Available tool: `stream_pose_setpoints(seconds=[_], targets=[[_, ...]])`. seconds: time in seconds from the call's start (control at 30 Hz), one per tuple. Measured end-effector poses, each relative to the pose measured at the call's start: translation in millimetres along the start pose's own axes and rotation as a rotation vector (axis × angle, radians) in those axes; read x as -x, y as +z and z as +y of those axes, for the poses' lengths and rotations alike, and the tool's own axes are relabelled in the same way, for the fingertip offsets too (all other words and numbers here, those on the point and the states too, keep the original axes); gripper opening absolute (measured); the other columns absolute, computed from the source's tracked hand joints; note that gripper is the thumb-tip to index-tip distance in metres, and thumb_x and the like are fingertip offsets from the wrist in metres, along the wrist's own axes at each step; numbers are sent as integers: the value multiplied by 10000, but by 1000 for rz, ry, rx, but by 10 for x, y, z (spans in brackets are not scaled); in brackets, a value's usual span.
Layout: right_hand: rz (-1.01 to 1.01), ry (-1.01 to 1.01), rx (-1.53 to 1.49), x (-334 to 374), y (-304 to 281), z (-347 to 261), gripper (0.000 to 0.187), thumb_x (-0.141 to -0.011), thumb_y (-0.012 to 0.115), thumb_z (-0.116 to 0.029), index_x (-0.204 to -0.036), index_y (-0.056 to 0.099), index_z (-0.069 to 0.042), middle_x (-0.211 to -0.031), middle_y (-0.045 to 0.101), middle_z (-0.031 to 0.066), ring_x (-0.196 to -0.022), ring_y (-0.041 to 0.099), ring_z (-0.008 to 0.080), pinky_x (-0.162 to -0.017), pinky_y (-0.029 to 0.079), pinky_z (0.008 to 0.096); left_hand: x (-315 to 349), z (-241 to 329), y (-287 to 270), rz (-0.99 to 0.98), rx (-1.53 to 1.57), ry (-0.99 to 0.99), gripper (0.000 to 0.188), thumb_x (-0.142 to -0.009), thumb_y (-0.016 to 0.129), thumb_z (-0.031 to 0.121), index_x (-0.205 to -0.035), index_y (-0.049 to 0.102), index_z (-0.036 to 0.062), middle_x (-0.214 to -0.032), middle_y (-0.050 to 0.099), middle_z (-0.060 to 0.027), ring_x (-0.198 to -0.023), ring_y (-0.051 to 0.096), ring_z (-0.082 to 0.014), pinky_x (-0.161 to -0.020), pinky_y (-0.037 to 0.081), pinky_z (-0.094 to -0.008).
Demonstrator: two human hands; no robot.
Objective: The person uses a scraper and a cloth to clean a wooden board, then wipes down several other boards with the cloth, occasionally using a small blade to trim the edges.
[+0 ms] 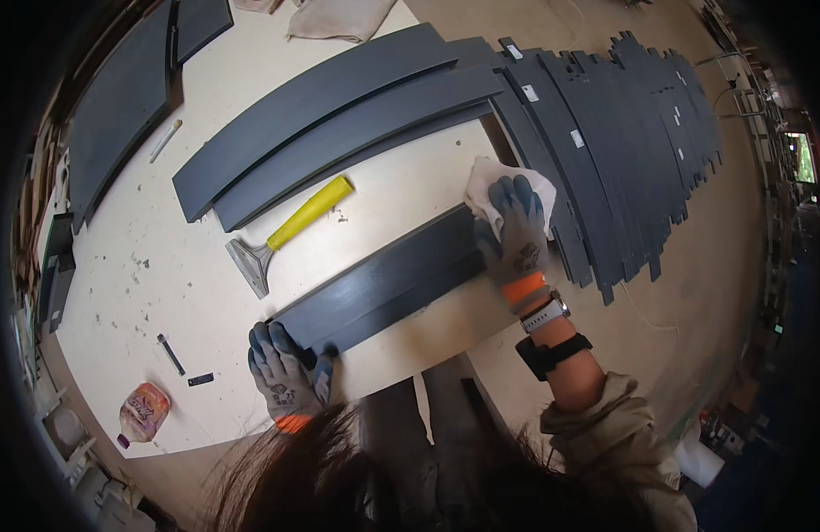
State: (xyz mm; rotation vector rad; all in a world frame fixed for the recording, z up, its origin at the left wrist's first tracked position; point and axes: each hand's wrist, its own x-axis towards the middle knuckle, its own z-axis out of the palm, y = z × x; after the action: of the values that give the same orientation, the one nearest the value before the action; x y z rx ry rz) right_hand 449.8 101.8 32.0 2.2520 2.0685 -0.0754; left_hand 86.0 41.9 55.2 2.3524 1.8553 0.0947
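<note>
A dark grey board [383, 277] lies slantwise near the front edge of the white table [197, 293]. My left hand [287, 371], in a grey glove with blue fingers and an orange cuff, grips the board's left end, with the thumb at its near edge. At the other end my right hand [518, 232], gloved alike, presses a bunched white cloth [540, 188], its fingers closed over it. Cloth and hand partly cover that end of the board. Beyond the board lies a scraper [310, 213] with a yellow handle and a wide metal head.
Long grey boards [339, 102] lie overlapped along the far side. Many narrow boards [605, 151], some with white labels, are lined up at right. Larger dark panels [130, 97] rest at far left. A bottle [145, 412], a black-handled tool [171, 355] and a marker-like stick [166, 141] lie at left.
</note>
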Motion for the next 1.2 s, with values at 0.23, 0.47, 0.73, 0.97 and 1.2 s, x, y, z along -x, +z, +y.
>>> stream_pose_setpoints(seconds=[0.23,0.47,0.73,0.97,1.2], targets=[[287,1023,-1446,-212,-438,298,307,-928,537,-331,-862,527,-31,-538,514,81,-555,621,226,-495,507,324,-250,-3,-139,-99,-59,-41,858,-774,658,486,-1382,339,-28,-1362,400,-255,-1285,354,-419,-1066,228,-554],[173,340,-2492,382,-338,1076,480,-990,440,-293,-1376,359,-19,-1406,405,128,-1279,406,213,-1093,329,356,-762,332,-38,-161,160,154,857,-590,794,344,-1314,440,50,-1132,521,-163,-1059,491,-344,-973,358,-451],[236,592,-2251,578,-680,707,464,-969,480,-286,-1342,412,-19,-1329,485,138,-1212,481,214,-1040,395,342,-146,-251,-486,-40,84,15,748,-641,772,338,-1231,476,-14,-1086,541,-193,-1017,531,-337,-850,458,-447],[254,793,-1637,308,-381,436,400,-911,592,-346,-1129,524,-17,-848,536,23,-760,565,85,-617,464,238,133,-318,131,114,373,-180,719,-697,738,404,-1217,477,-19,-1086,545,-182,-986,563,-314,-814,485,-423],[125,136,-345,92,126,-392,728,-787,650,-303,-1382,356,-4,-1418,364,196,-1348,300,323,-1128,201,434,184,-129,278,91,430,-157,810,-661,762,436,-1257,451,-14,-1091,523,-168,-972,576,-308,-805,482,-382]])
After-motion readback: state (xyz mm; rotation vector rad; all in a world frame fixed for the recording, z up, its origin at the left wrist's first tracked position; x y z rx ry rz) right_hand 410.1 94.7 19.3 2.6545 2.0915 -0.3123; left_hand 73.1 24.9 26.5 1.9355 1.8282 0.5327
